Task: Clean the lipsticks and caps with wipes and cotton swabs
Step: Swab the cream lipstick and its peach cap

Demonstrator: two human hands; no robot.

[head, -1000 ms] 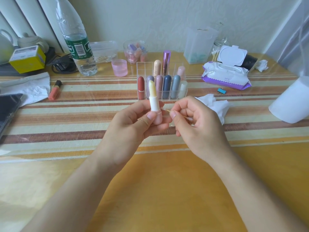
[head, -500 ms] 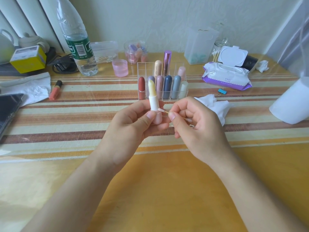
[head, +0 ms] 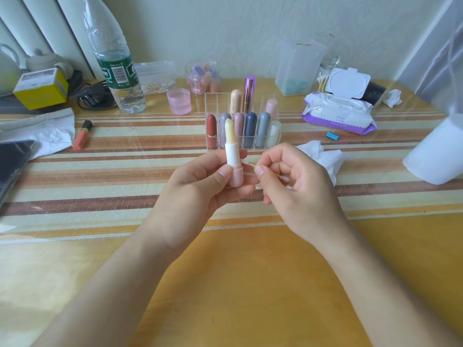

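Note:
My left hand (head: 198, 189) holds an uncapped lipstick (head: 233, 156) upright: pale yellow stick, white collar, pink base. My right hand (head: 298, 186) pinches a cotton swab (head: 248, 164) whose white tip touches the collar where it meets the base. Behind them a clear organizer (head: 274, 101) holds several capped lipsticks. A crumpled white wipe (head: 323, 156) lies right of my hands. The wipes pack (head: 338, 113) sits open at the back right, with a jar of cotton swabs (head: 325, 76) behind it.
A water bottle (head: 115, 63), pink cup (head: 179, 101) and small jar (head: 203, 76) stand at the back. An orange lipstick (head: 81, 135), a tissue (head: 45, 131) and a dark phone (head: 12, 161) lie at left. A white roll (head: 436, 154) stands at right.
The swab tip has moved left from just beside the lipstick until it touches the collar. My left hand keeps the lipstick upright.

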